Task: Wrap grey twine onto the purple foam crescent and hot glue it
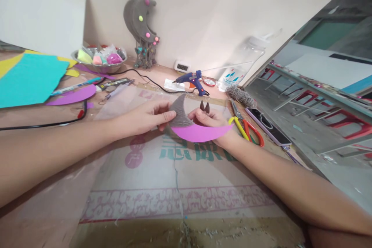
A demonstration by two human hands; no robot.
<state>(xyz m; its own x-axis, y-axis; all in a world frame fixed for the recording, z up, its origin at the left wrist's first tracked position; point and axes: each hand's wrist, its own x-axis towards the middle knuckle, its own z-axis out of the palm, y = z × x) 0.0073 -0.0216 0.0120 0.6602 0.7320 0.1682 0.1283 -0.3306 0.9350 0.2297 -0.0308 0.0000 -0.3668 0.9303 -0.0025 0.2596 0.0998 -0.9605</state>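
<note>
A purple paper crescent [200, 133] is held over the mat, its left horn wound with grey yarn [180, 114]. My left hand [158, 116] pinches that wound horn between thumb and fingers. Behind the crescent, my right hand [210, 118] has its fingers curled at the inner edge, and the paper lies across its palm and wrist. Two dark pointed tips [204, 106] stick up from the right fingers; the rest of that item is hidden. A thin grey strand [176, 178] runs down below the crescent over the printed mat [139, 180].
Behind lie a blue glue gun [196, 81], a small clock [182, 66] and a metal bowl [100, 66] of craft pieces. A decorated crescent [138, 19] leans on the wall. Scissors [240, 118], orange-handled pliers [252, 131], a phone [269, 126] and grey yarn [241, 97] are right; coloured sheets [35, 77] left.
</note>
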